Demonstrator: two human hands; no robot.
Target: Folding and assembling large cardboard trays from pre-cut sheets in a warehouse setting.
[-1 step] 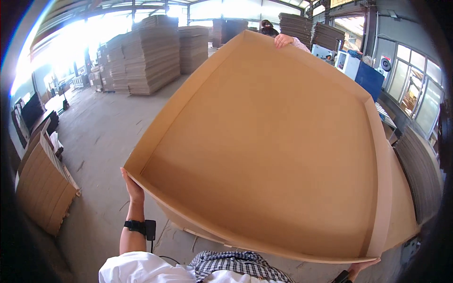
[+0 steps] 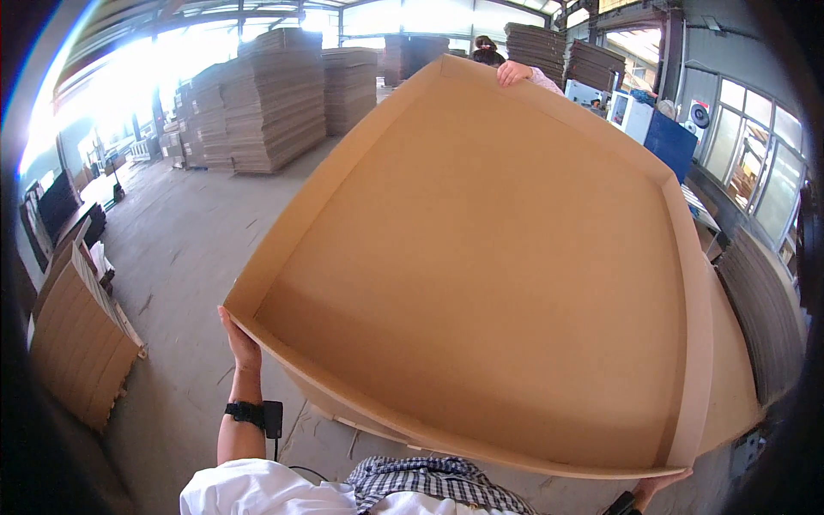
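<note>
Hardly anything has moved since the earlier frame. The right hand point(image 2: 659, 488), partly hidden, grips the near right corner of a shallow cardboard box point(image 2: 481, 257); the left hand point(image 2: 244, 348) grips its near left corner. A co-worker's hand point(image 2: 514, 74) holds its far edge, beside the far left corner. Beyond, cardboard stacks point(image 2: 275, 103) stand on the floor point(image 2: 206, 227).

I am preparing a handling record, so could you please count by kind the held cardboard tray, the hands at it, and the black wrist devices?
Large cardboard tray: 1
Wearer's hands, left hand and right hand: 2
Co-worker's visible hand: 1
Black wrist devices, right one partly shown: 2
Total: 6
</note>
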